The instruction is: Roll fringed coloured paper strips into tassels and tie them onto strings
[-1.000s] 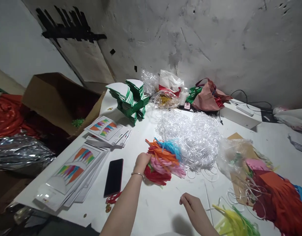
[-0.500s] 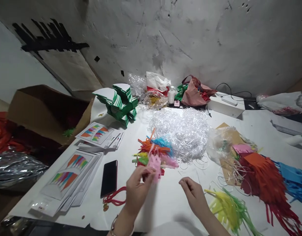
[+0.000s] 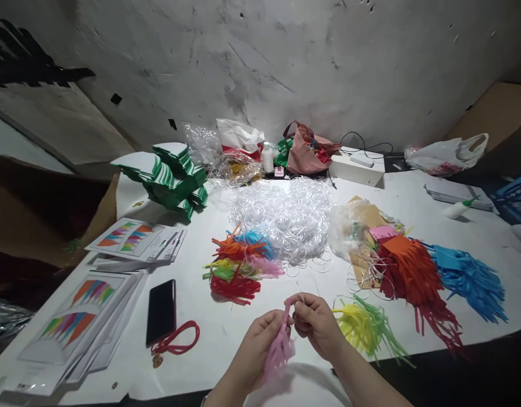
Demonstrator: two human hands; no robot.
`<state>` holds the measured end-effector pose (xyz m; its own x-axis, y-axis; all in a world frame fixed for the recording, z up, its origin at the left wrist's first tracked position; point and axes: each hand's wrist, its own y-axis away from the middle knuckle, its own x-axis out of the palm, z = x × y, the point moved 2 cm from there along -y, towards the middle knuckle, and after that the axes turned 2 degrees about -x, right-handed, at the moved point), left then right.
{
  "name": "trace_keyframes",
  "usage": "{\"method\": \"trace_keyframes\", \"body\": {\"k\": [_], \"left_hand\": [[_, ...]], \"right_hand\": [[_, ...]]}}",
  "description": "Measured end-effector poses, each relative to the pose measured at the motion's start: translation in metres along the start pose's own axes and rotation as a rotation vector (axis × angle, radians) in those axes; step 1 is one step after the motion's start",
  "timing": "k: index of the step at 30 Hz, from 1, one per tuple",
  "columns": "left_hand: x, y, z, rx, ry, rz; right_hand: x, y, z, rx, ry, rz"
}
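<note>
Near the table's front edge, my left hand (image 3: 262, 345) is closed on a pink fringed paper tassel (image 3: 280, 351), whose cut strips hang below the fingers. My right hand (image 3: 315, 322) pinches the top end of the same tassel. Beyond the hands lies a small pile of fringed tassels, with red (image 3: 235, 288), orange (image 3: 237, 247), blue (image 3: 257, 242) and pink (image 3: 266, 267) ones among them. A heap of white shiny string (image 3: 289, 220) sits behind that pile. Yellow and green tassels (image 3: 362, 328) lie to the right of my right hand.
Dark red and orange tassels (image 3: 413, 271) and blue tassels (image 3: 468, 280) lie at the right. A black phone (image 3: 162, 312), a red cord (image 3: 186, 337) and printed packets (image 3: 69, 322) are at the left. Stacked green-edged paper pieces (image 3: 167, 175) stand behind, and a glue bottle (image 3: 457, 210) lies far right.
My left hand has brought the pink tassel away from the pile toward the front edge. My right hand has come over and now grips its top. The view has turned right.
</note>
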<state>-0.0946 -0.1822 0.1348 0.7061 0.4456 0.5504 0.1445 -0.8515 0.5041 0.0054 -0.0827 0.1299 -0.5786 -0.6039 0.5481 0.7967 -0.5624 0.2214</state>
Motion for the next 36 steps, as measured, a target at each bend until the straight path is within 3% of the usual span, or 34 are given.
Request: {"method": "trace_keyframes", "body": {"k": [6,20,25,31,36], "left_hand": [[0.018,-0.002,0.014,-0.182,0.261,0.084],[0.019,-0.004,0.026,-0.177,0.33,0.08],[0.022,-0.001,0.023,-0.185,0.296,0.051],[0.021,0.0,0.021,-0.194,0.183,-0.014],[0.018,-0.003,0.024,-0.172,0.118,-0.081]], "right_hand": [[-0.005,0.006,0.005,-0.04,0.13,-0.013],[-0.009,0.011,0.011,-0.057,0.203,-0.017],[-0.008,0.01,0.01,-0.042,0.147,0.006],[-0.004,0.008,0.015,-0.045,0.217,-0.049],[-0.009,0.008,0.01,-0.051,0.267,-0.004]]}}
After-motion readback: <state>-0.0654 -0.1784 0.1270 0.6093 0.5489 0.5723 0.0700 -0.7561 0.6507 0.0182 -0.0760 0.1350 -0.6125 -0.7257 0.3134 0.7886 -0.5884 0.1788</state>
